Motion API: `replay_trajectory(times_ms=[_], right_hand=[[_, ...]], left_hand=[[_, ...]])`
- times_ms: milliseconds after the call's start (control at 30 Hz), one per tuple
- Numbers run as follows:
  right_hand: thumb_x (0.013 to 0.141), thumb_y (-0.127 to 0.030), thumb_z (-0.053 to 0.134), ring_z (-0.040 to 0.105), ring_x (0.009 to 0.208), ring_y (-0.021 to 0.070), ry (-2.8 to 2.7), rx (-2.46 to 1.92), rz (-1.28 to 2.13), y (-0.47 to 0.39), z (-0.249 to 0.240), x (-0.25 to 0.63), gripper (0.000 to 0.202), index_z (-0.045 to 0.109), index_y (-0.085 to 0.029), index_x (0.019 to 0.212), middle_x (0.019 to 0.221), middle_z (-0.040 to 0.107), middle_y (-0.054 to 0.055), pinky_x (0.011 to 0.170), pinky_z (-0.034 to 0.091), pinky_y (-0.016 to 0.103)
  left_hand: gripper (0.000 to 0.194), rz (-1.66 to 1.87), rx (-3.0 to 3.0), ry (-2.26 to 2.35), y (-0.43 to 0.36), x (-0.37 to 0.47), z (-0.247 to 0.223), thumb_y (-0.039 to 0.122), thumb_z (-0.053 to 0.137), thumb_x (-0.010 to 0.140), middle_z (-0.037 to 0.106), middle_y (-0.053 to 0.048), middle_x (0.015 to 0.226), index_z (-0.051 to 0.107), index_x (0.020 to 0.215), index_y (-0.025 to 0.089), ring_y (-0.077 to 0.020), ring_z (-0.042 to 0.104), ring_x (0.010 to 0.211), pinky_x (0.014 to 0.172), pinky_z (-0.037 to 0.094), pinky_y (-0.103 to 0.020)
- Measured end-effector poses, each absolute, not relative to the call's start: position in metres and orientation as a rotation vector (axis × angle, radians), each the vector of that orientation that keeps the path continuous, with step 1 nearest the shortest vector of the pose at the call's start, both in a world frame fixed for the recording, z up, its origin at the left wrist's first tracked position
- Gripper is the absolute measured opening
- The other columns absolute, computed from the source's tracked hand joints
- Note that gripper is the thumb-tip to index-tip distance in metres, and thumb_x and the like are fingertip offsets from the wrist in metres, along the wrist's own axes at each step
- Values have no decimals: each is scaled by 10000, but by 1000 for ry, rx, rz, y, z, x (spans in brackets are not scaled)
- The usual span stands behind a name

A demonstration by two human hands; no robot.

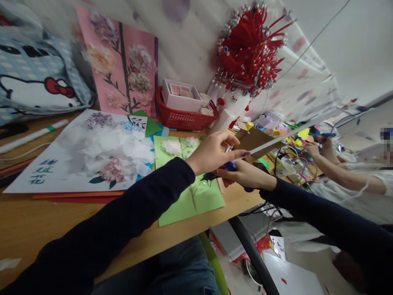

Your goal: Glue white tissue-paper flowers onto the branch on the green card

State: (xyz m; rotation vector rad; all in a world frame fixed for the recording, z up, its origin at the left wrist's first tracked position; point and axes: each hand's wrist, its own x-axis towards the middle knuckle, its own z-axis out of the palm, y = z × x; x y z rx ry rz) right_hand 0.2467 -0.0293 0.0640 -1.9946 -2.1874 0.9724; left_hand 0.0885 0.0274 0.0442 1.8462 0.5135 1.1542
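Observation:
My right hand is wrapped round a blue hot glue gun. Its dark nozzle points left, over a light green sheet of paper. A long translucent glue stick runs up to the right from between my hands. My left hand is closed at the stick's near end, just above the gun, thumb laid along it. White ruffled paper flowers lie on the sheet, by a drawn stem. Part of the gun is hidden behind my fingers.
A white sheet with crumpled white tissue lies left. Behind stand a pink flower picture, a red basket and a red beaded bunch. At right, another person's hands work among craft scraps and cables.

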Motion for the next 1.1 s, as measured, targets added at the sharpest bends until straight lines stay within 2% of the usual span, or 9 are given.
replay_trajectory(times_ms=[67,133,200,300,433,600,733,900,1100], right_hand=[[827,-648,522,585,570,129,-2121,-1963,1051,-30,58,250,515,602,-180,626,596,654,27,594,470,253],[827,-646,529,592,572,126,-2096,-1968,1064,-31,54,252,519,592,-182,604,585,649,23,599,473,248],[839,-644,513,583,549,120,-2123,-1998,1006,-31,52,251,543,575,-185,556,553,637,19,583,456,242],[859,-644,475,542,489,106,-2196,-2055,879,-32,51,248,594,533,-189,482,487,600,13,542,410,240],[844,-689,455,509,442,99,-2176,-2127,864,-34,51,244,621,495,-193,473,438,549,4,500,393,241],[816,-727,459,497,426,96,-2092,-2213,928,-40,53,245,607,584,-186,570,504,588,11,415,370,227],[794,-754,465,530,488,106,-2038,-2219,935,-39,52,247,616,634,-185,631,631,658,37,403,370,217],[818,-729,445,476,428,92,-2084,-2149,888,-38,48,242,641,539,-183,495,478,547,13,415,371,222],[790,-754,467,428,370,81,-2003,-2266,905,-44,49,245,608,562,-193,576,457,487,-24,364,334,220]], left_hand=[[85,1275,1817,556,25,71,34,218,593,865,671,-31,888,619,903,146,-115,603,783,700,456,-229],[122,1355,1866,690,19,49,17,196,527,868,603,13,715,577,763,160,-93,530,630,602,401,-217],[288,1236,2046,752,12,29,-5,212,538,833,453,53,528,450,561,176,-80,403,505,530,317,-226],[406,949,2298,765,1,11,-38,239,517,816,326,55,444,319,466,178,-81,280,452,501,218,-259],[369,635,2439,730,-8,7,-59,218,483,783,387,31,446,309,462,172,-93,308,460,512,209,-268],[298,338,2570,758,-12,9,-54,219,488,765,537,-1,523,403,484,171,-123,434,512,511,179,-281],[271,263,2608,804,-14,7,-51,235,488,783,612,-13,596,480,519,178,-148,515,568,509,187,-286],[256,283,2642,785,-16,7,-52,225,480,797,626,-18,625,496,546,179,-163,556,595,517,245,-291],[268,287,2636,782,-17,6,-51,233,467,812,629,-27,630,478,549,181,-180,562,605,521,236,-301]])
